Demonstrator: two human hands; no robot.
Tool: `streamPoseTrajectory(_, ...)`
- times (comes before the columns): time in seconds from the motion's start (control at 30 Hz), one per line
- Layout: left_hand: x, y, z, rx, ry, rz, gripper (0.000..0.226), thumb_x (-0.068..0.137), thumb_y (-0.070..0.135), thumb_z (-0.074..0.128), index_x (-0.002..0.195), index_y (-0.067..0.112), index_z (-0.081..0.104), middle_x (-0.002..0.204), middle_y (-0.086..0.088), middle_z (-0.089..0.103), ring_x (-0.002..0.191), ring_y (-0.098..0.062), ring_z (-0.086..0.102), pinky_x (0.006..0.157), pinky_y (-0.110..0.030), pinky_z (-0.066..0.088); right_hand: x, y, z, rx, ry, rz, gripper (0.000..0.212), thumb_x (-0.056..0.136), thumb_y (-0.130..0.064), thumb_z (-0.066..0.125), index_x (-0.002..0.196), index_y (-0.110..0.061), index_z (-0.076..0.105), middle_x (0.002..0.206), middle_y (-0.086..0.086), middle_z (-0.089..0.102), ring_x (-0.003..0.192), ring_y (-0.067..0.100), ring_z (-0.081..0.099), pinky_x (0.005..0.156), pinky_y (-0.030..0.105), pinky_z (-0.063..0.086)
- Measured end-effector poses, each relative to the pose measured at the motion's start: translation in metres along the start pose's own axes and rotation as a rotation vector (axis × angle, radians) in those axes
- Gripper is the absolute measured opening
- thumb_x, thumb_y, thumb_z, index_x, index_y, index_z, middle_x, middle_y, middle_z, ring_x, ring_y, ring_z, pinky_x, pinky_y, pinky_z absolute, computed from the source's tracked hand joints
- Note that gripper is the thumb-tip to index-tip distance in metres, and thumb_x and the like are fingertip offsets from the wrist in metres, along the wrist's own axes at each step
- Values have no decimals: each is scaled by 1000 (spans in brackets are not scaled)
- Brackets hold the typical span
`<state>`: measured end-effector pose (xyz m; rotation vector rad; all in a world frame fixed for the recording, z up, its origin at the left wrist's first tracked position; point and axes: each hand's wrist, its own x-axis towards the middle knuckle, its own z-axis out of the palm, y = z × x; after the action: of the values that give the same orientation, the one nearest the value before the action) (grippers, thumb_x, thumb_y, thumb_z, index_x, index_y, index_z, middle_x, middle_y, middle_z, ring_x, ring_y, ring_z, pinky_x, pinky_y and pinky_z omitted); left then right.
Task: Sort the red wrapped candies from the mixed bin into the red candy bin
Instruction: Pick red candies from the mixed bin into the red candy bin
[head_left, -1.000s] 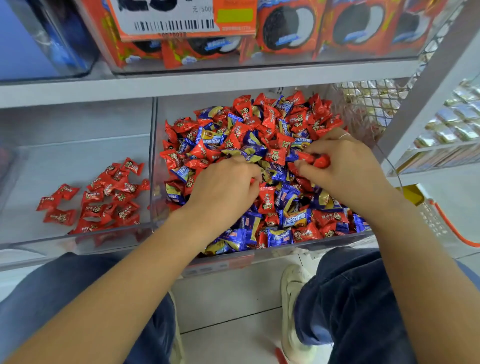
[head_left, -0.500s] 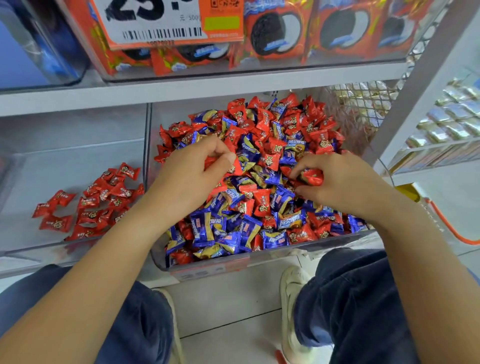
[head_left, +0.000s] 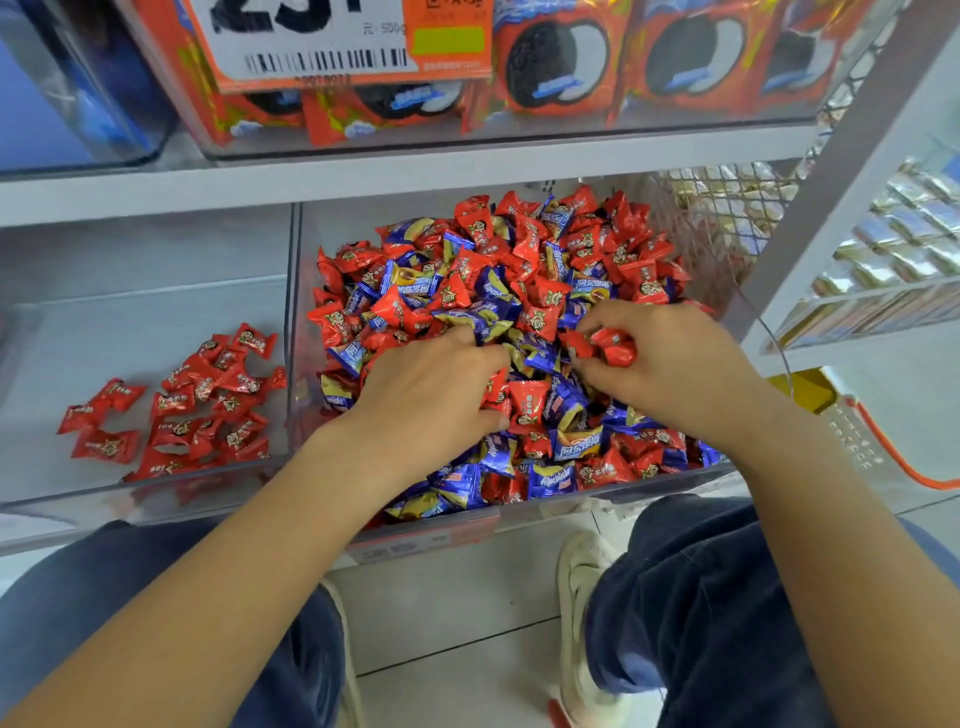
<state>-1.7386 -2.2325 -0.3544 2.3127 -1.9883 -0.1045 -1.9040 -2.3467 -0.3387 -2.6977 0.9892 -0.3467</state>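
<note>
Head view: both hands down in the mixed bin (head_left: 613, 501) of red and blue candies. Right hand (head_left: 670, 358) curled, pinching a few red candies (head_left: 610, 347) at its fingertips, just above the heap. Left hand (head_left: 431, 395) palm down on the pile, fingers bent into the wrappers; whether it grips anything, cannot tell. Red candy bin (head_left: 145, 499) left of the left hand, with a loose cluster of red pieces (head_left: 182, 410). Cookie packs (head_left: 561, 57) on the shelf above.

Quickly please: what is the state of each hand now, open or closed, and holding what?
Left hand: fingers down in the mixed candies; whether it holds one cannot be told.
Right hand: closed, holding red candies.
</note>
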Motion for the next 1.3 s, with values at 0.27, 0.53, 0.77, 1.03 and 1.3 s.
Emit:
streamPoseTrajectory(0.27,-16,-30,-28,-690,318,-38,13,77,39,74,82,33,63,89,13,55,81,-2,54,74,-19,41,0,-26,-11,413,130,15,12,83,-29,69,86,-36,59,59,-7,58,55,12,51,61,28,43)
streamPoseTrajectory(0.53,-73,-127,-64,-1086,272,-311,20,77,33,71,75,14,66,69,-4,57,61,-5,49,53,-12,39,15,-127,5,562,-78,-125,8,89,-27,61,89,-22,56,46,-14,49,41,4,45,46,15,33)
streamPoseTrajectory(0.77,-111,-212,-26,-494,183,-640,36,78,51,69,59,23,57,63,2,62,68,-16,57,64,-29,44,77,-225,57,353,-181,-268,17,82,-30,67,88,-15,62,79,-1,61,79,16,55,68,29,39)
streamPoseTrajectory(1.03,-117,-228,-24,-666,193,-664,43,94,49,48,94,8,64,90,-9,67,76,-22,58,68,-30,44,93,-215,68,469,-363,-321,32,81,-36,71,111,-32,62,121,-12,59,115,0,50,100,20,36)
streamPoseTrajectory(1.3,-97,-221,-10,-294,-34,-568,11,89,30,61,95,29,70,110,6,64,107,-20,57,93,-30,44,58,-163,35,379,-100,-330,15,89,-23,62,102,-29,67,98,-24,58,92,-9,53,81,-3,31)
